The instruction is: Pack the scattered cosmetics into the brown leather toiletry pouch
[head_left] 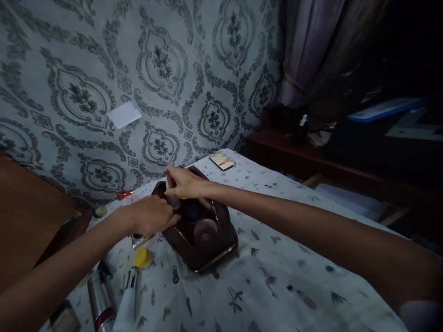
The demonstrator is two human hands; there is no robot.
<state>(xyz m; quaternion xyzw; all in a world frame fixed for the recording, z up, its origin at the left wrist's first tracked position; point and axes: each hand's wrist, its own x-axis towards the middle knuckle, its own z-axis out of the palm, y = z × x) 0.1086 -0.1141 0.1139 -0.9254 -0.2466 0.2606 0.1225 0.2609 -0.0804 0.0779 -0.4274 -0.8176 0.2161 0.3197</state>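
Note:
A dark brown zippered bag (226, 235) lies open on the patterned cloth, holding several items, among them a round pinkish container (205, 231) and a dark round one (192, 210). My right hand (185, 182) is over the bag's far left part, its fingers closed round a pale, slim item (169, 181) held upright. Beside it, my left hand (152, 214) rests at the bag's left edge with its fingers bent over the rim and partly inside; whether they grip anything is hidden.
Left of the bag lie a yellow-lidded jar (142, 257), a white tube (127, 302), a silver cylinder (100, 297) and a small green-topped item (100, 211). A phone (222, 161) lies beyond the bag near the wall. A dark red shelf (277, 147) stands at right.

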